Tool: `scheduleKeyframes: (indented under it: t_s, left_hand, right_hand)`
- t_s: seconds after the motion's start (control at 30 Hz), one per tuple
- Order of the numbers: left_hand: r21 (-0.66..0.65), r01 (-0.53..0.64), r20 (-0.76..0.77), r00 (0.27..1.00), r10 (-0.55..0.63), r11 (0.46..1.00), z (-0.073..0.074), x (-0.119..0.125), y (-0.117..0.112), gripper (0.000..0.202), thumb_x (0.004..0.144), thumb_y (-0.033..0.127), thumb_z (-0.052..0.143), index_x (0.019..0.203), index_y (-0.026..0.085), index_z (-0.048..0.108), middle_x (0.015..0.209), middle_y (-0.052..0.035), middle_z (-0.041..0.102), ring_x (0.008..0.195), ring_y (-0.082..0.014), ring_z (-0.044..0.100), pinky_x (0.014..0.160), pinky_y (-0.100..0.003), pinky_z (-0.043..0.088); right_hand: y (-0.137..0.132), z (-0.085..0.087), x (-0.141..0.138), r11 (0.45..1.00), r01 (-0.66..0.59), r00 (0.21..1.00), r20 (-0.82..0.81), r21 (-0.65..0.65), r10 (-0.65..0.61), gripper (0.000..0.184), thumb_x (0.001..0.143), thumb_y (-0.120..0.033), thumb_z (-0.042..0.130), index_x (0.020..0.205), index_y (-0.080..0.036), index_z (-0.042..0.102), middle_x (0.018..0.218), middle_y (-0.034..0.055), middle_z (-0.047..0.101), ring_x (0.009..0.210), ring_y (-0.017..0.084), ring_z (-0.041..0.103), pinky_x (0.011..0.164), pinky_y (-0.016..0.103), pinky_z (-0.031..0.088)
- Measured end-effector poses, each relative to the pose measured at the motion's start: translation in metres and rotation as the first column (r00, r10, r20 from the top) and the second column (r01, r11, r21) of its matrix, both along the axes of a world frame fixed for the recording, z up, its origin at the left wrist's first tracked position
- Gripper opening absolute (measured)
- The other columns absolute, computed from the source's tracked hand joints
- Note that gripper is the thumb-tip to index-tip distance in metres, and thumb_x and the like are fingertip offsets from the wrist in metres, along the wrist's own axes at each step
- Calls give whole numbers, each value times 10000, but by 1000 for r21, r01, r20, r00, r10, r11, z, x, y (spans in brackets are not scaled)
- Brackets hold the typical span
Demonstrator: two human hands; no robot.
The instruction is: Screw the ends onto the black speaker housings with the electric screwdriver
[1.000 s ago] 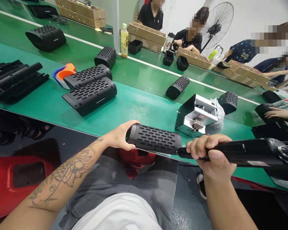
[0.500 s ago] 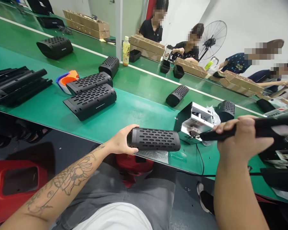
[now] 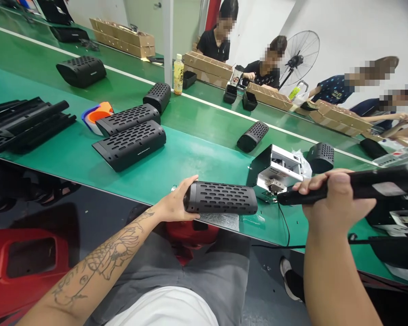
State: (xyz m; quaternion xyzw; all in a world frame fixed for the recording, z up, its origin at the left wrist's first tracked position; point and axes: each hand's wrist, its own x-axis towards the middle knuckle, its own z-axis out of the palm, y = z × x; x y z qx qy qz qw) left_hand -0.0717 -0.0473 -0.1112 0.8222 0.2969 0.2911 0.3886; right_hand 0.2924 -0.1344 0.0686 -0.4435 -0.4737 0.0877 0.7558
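Note:
My left hand [image 3: 178, 201] grips the left end of a black perforated casing [image 3: 224, 198] at the bench's front edge, thumb and fingers on opposite sides. In my right hand [image 3: 329, 194] lies a black electric screwdriver [image 3: 360, 186], held almost level with its tip pointing left. That tip is at the front of a small silver-and-black screw feeder [image 3: 275, 174]; whether it touches cannot be told. The feeder stands just beyond the casing's right end. Another black casing [image 3: 131, 145], lettered on its side, lies on the bench to the left.
A stack of long black panels [image 3: 27, 122] and an orange-and-blue tape dispenser [image 3: 97, 117] lie to the left. More casings [image 3: 253, 136] sit on the green belt [image 3: 204, 122]. Co-workers sit beyond it behind cardboard boxes [image 3: 209, 70]. A red stool [image 3: 27, 267] stands at lower left.
My right hand has moved slightly left with the electric screwdriver, bringing its tip lower at the feeder's front. My left hand keeps its hold on the casing, which has barely moved.

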Motion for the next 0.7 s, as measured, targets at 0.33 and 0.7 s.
scheduleKeyframes:
  t_s: [0.33, 0.7]
  left_hand:
    - [5, -20, 50, 999, 19, 1000, 3, 3, -1, 1293, 790, 399, 1055, 1858, 305, 331, 1821, -182, 504, 1638, -442, 597, 1315, -547, 595]
    - [-21, -10, 68, 998, 12, 1000, 10, 5, -3, 1122, 778, 327, 1015, 1732, 288, 425, 1665, -154, 616, 1472, -384, 706, 1237, -509, 638]
  right_hand:
    - [-5, -3, -105, 883, -465, 885, -46, -70, 462, 338, 939, -539, 976, 947, -260, 786, 616, -47, 687, 462, 171, 659, 513, 353, 661]
    - [0, -15, -115, 786, -583, 810, -77, -205, 581, 339, 932, -425, 1000, 853, -245, 723, 609, -61, 680, 472, 129, 644, 544, 303, 636]
